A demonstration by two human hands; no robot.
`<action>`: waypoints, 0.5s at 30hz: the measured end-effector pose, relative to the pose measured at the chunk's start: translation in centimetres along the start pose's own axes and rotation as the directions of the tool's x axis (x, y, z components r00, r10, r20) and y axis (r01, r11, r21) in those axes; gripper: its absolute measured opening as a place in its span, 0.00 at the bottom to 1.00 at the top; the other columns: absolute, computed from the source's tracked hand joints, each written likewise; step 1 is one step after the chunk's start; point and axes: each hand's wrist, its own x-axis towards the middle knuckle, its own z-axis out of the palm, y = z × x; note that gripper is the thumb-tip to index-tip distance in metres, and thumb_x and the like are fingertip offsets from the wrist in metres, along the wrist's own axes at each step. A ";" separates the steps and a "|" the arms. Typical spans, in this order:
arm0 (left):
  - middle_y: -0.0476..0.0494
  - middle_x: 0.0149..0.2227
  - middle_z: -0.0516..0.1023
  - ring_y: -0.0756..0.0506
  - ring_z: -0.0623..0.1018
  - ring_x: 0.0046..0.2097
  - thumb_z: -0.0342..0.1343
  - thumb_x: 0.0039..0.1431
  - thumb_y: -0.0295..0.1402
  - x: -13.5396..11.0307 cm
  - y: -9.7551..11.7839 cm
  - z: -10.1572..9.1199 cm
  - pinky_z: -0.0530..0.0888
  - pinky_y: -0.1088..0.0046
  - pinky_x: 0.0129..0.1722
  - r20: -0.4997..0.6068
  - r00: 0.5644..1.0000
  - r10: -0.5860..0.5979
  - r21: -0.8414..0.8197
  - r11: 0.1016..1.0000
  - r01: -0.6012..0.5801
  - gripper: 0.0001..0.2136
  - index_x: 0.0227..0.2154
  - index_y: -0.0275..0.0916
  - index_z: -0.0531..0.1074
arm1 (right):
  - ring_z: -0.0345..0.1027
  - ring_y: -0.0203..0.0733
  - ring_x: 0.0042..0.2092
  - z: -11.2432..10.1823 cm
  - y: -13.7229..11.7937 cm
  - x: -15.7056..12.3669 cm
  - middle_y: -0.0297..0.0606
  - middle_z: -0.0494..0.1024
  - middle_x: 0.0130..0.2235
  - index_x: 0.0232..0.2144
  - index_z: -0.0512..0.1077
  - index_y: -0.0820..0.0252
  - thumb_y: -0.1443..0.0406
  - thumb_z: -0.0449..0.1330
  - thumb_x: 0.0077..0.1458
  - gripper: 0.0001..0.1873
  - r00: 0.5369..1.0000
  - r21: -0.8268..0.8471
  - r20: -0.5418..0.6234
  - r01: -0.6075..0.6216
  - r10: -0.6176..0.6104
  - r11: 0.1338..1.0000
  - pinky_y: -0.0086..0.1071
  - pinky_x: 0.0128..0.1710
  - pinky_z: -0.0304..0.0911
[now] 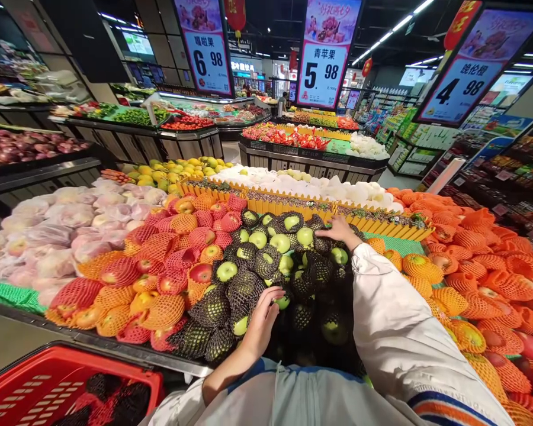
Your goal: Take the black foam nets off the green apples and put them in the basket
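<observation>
I lean over a sloped fruit display. My left hand (263, 318) rests near the front edge on a green apple in black foam netting (283, 302), fingers curled around it. My right hand (337, 230), in a white sleeve, reaches to the far top of the green apple pile (270, 260) and lies on a netted apple there, fingers bent over it. Whether either hand has a firm grip is unclear.
Red apples in orange and red netting (160, 266) lie left, wrapped pink fruit (62, 231) further left, orange-netted fruit (479, 284) right. A yellow picket divider (293, 207) backs the pile. A red basket (57, 384) holding black nets sits bottom left. Price signs (322, 65) hang above.
</observation>
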 end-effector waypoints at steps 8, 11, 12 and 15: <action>0.35 0.59 0.68 0.38 0.71 0.57 0.41 0.72 0.49 0.1 -1.2 -0.2 0.72 0.66 0.45 -0.019 0.999 0.050 -0.057 0.997 -0.051 0.22 0.51 0.41 0.74 | 0.75 0.42 0.48 0.0 -2.6 1.7 0.42 0.78 0.50 0.51 0.73 0.63 0.57 0.58 0.67 0.17 0.991 0.217 0.053 0.109 -0.124 0.970 0.43 0.50 0.72; 0.35 0.59 0.68 0.38 0.72 0.55 0.42 0.71 0.50 0.2 -1.5 -0.2 0.72 0.66 0.43 -0.046 0.999 0.028 -0.095 0.995 -0.032 0.23 0.51 0.41 0.75 | 0.75 0.42 0.48 1.3 -3.7 2.0 0.42 0.78 0.49 0.51 0.73 0.63 0.58 0.60 0.66 0.17 0.990 0.166 0.101 0.080 -0.098 0.983 0.43 0.50 0.72; 0.35 0.59 0.68 0.38 0.72 0.56 0.42 0.71 0.50 0.2 -1.5 -0.2 0.72 0.66 0.43 -0.051 0.998 0.023 -0.098 0.995 -0.028 0.23 0.51 0.41 0.75 | 0.74 0.43 0.49 1.9 -4.1 1.9 0.43 0.77 0.50 0.51 0.72 0.63 0.59 0.60 0.65 0.17 0.989 0.123 0.125 0.064 -0.079 0.990 0.44 0.51 0.72; 0.35 0.59 0.68 0.38 0.72 0.56 0.42 0.71 0.51 0.2 -1.0 -0.1 0.72 0.66 0.44 -0.051 0.999 0.017 -0.090 0.996 -0.021 0.24 0.50 0.40 0.75 | 0.72 0.46 0.52 4.0 -5.1 1.1 0.45 0.74 0.55 0.55 0.70 0.62 0.58 0.61 0.64 0.21 0.985 -0.032 0.169 0.031 -0.025 0.999 0.47 0.52 0.71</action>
